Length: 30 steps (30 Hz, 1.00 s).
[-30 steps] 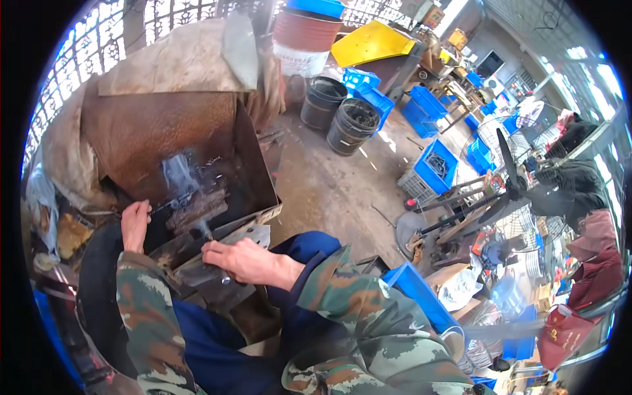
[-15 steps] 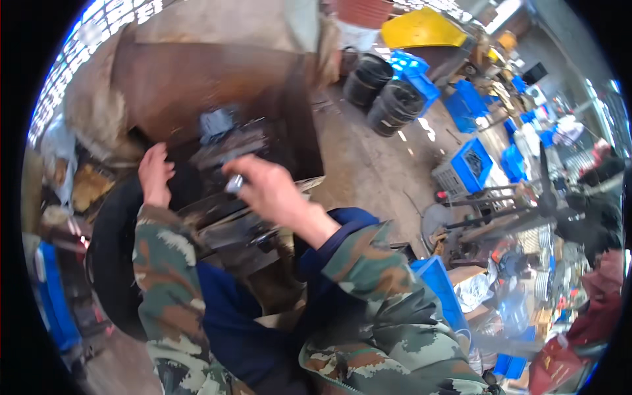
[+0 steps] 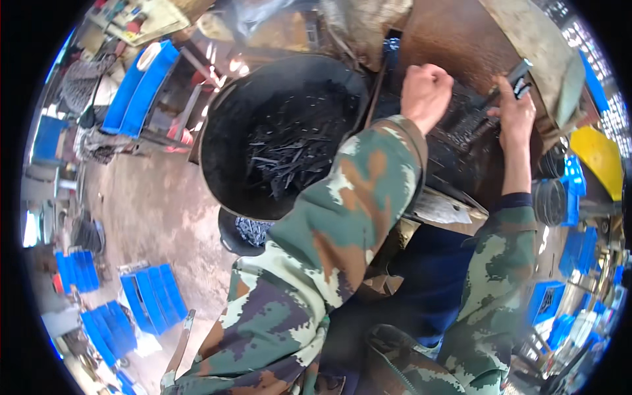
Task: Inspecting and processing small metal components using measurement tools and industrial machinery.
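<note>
My left hand (image 3: 426,95) is closed in a fist above the near left part of a rusty metal bin (image 3: 454,39). Whatever its fingers hold, if anything, is hidden. To the right, my right hand (image 3: 517,117) is closed around a short grey metal bar (image 3: 518,74) with a shiny end, and a small dark piece shows beside it. Below and between the hands lie dark, oily metal parts (image 3: 464,131) in the bin. Left of my left hand stands a round black tub (image 3: 220,155) with thin dark metal strips (image 3: 289,155) piled in it.
A smaller black bucket (image 3: 227,237) of grey metal bits sits under the tub's near edge. Blue crates (image 3: 155,299) stand on the concrete floor (image 3: 151,204) at left. At right are dark drums (image 3: 552,201) and a yellow sheet-like thing (image 3: 598,158).
My view has swung left, bringing the tub of strips into full sight. My left hand has gone from partly spread to a fist. My right hand still grips metal, now farther out over the bin.
</note>
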Motion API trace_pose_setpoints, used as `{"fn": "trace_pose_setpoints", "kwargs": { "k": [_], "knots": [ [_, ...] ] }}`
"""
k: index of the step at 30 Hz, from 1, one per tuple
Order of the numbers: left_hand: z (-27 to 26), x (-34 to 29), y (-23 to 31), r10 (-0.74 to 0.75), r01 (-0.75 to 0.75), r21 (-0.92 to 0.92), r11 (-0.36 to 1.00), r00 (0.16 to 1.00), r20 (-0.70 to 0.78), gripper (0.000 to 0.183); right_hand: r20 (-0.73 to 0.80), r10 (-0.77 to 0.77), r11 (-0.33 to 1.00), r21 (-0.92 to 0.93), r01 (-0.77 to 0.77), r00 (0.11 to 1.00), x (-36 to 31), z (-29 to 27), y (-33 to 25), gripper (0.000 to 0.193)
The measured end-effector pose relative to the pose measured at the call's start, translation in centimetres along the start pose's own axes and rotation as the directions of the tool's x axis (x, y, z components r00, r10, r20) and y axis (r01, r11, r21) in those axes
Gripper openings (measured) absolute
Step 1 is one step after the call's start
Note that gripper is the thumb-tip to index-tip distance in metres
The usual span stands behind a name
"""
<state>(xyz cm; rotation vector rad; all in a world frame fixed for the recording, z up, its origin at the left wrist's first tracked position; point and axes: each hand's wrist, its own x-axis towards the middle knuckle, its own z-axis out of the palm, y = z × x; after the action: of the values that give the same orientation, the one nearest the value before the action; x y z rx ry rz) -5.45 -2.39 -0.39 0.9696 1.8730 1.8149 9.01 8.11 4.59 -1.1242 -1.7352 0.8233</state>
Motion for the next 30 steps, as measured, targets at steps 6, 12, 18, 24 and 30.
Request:
{"fn": "trace_pose_setpoints", "kwargs": {
  "k": [6, 12, 18, 24, 30],
  "knots": [
    [0.6, 0.5, -0.7, -0.055, 0.056, -0.081, 0.995, 0.998, 0.018, 0.021, 0.004, 0.059, 0.998, 0.013, -0.059, 0.998, 1.6, 1.1, 0.1, 0.034],
    [0.3, 0.1, 0.0, -0.013, 0.015, -0.162, 0.987, 1.000, 0.016, 0.022, 0.035, 0.064, 0.998, -0.024, -0.063, 0.997, 2.2, 0.9, 1.5, 0.037],
    [-5.4, 1.4, 1.7, 0.084, -0.062, -0.090, 0.994, 0.961, 0.264, 0.024, 0.052, 0.101, 0.993, -0.072, -0.097, 0.994, 3.3, -0.7, 2.8, 0.038],
    [-22.8, 2.2, -3.4, -0.180, 0.084, 0.332, 0.939, 0.946, 0.268, 0.030, 0.044, 0.038, 0.999, 0.031, -0.039, 0.998, 2.3, 0.6, 1.5, 0.036],
    [-37.0, -2.4, -13.6, -0.351, 0.090, 0.872, 0.481, 0.931, 0.098, 0.026, 0.039, 0.045, 0.997, 0.063, -0.048, 0.998, 3.0, 0.0, 2.0, 0.033]
  ]
}}
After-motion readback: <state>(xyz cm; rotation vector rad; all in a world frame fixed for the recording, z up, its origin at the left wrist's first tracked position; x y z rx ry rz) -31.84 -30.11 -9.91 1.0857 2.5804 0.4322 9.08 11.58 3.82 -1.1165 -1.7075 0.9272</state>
